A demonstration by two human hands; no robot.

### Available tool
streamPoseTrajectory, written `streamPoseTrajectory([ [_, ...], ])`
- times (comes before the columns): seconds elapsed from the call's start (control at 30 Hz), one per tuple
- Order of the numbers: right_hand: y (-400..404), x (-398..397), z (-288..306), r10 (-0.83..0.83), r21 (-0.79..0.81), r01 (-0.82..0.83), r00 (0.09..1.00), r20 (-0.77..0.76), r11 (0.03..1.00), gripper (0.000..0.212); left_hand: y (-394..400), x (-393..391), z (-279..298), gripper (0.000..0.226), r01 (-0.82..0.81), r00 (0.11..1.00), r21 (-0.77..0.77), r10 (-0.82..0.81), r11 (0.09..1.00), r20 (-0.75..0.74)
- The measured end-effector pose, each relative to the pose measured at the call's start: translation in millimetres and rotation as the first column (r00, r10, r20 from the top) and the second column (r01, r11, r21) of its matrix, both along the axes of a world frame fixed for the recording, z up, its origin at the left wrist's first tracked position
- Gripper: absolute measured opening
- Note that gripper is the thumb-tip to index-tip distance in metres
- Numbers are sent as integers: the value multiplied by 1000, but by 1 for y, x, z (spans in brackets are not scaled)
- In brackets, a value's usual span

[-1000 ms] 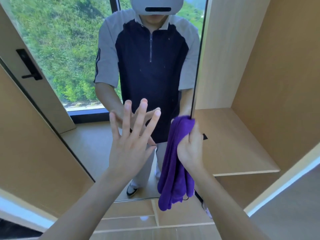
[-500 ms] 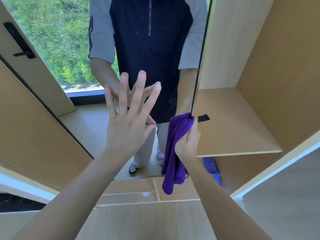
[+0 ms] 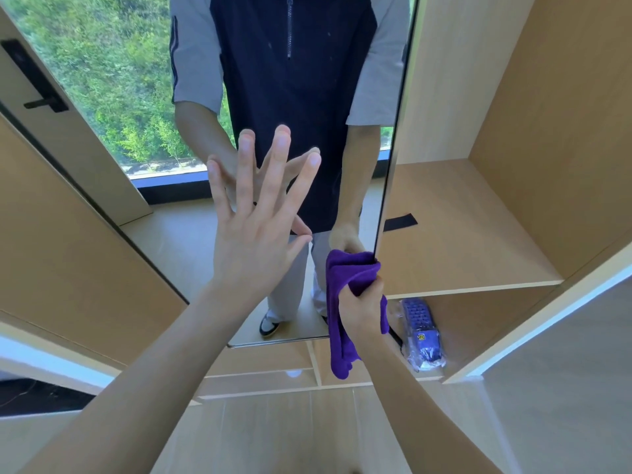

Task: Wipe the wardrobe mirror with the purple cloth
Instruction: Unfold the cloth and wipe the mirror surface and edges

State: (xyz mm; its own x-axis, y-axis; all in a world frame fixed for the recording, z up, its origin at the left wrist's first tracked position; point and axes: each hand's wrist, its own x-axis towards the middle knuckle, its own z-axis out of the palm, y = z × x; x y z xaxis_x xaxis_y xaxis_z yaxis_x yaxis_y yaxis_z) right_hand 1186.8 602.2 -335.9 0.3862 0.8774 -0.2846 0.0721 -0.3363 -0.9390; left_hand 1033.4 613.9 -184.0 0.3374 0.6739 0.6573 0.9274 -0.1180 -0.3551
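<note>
Against the wardrobe mirror (image 3: 191,254), left hand (image 3: 254,234) lies flat w/ fingers spread, holding nothing. Right hand (image 3: 362,309) grips the purple cloth (image 3: 342,336) bunched at the mirror's lower right edge; rest hangs below the bottom edge. Blue remote in plastic wrap (image 3: 422,331) sits under the wooden shelf (image 3: 478,248); yellow logo unreadable. Black strip (image 3: 400,222) lies on the shelf.
</note>
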Motion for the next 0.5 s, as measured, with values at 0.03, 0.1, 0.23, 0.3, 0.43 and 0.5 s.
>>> streamPoseTrajectory([
  [0.03, -1, 0, 1, 0, 10, 0, 1000, -22, 1000, 40, 0, 1, 0, 121, 2, 1000, -7, -2, 1000, 2],
  [0.1, -2, 2, 8, 29, 72, -23, 997, -76, 997, 28, 0, 2, 2, 125, 4, 1000, -20, -4, 1000, 7],
  [0.23, -3, 9, 41, 130, 288, -108, 990, -61, 952, 19, 1, 2, 1, 127, 7, 1000, -19, -6, 1000, 9],
  [0.3, 3, 10, 67, 147, 405, -122, 989, -32, 906, 20, 1, 1, 1, 126, 9, 1000, -20, -9, 1000, 5],
  [0.43, 23, 11, 118, 88, 637, -89, 996, 33, 766, 26, 2, -1, 1, 121, 18, 1000, -11, -18, 1000, 1],
  [0.5, 31, 12, 124, 31, 675, -56, 998, 49, 736, 17, 3, -1, 1, 119, 16, 1000, 17, -16, 1000, -8],
])
